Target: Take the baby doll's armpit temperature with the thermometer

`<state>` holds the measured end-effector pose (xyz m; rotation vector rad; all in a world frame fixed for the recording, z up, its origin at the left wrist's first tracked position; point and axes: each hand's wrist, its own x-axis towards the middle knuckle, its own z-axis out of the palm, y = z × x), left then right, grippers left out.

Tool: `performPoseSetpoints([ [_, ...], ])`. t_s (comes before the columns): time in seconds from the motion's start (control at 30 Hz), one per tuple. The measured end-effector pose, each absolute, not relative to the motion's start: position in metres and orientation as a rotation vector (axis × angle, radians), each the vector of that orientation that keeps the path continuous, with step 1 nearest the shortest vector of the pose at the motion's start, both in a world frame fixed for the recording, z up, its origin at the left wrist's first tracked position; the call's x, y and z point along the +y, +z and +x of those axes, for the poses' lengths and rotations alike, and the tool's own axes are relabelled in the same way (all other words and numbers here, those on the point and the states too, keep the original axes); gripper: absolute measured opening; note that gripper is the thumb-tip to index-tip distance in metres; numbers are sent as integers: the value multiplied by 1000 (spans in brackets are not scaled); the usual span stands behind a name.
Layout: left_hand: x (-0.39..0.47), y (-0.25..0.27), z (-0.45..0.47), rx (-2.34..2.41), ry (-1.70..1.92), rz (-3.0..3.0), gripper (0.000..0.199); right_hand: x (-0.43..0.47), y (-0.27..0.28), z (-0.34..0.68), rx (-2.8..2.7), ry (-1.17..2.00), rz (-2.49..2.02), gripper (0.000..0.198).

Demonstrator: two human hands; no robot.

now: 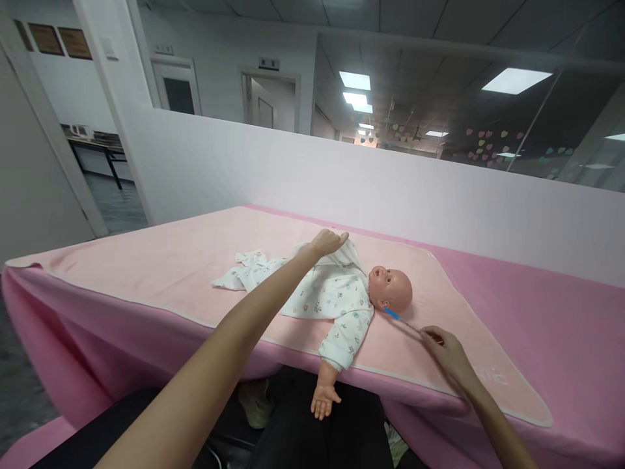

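A baby doll [393, 286] lies on its back, head toward the right, in a white printed baby outfit [329, 293]. My left hand [329, 241] is closed over the doll's chest, pinching the outfit's front edge and lifting it a little. Between the fingers of my right hand [445, 352] is a thin stick with a blue end [392, 313]. That blue end lies close to the doll's ear and neck; whether it touches cannot be made out. One doll arm [325, 391] hangs over the near table edge with its palm up.
Under the doll a pale pink mat [161, 260] covers much of the table, over a darker pink cloth [551, 312]. A low white wall [342, 176] with glass above runs along the far side. My legs are beneath the near edge.
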<state>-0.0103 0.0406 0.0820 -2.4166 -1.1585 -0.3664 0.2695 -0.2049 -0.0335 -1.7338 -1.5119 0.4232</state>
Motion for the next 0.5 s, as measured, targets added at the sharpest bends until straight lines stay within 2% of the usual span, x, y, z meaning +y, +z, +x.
performPoseSetpoints([
  [0.1,48,87,-14,-762,-293,-2316,29,-198,1,269,-1550,604,-1637,33],
  [0.17,52,92,-17,-571,-284,-2285,30,-189,26,258,-1603,605,-1579,33],
  [0.33,55,104,-17,-406,-290,-2189,32,-142,71,210,-1678,193,-1509,24],
  [0.5,58,103,-14,-423,-320,-2137,29,-86,81,178,-1815,-49,-1658,23],
])
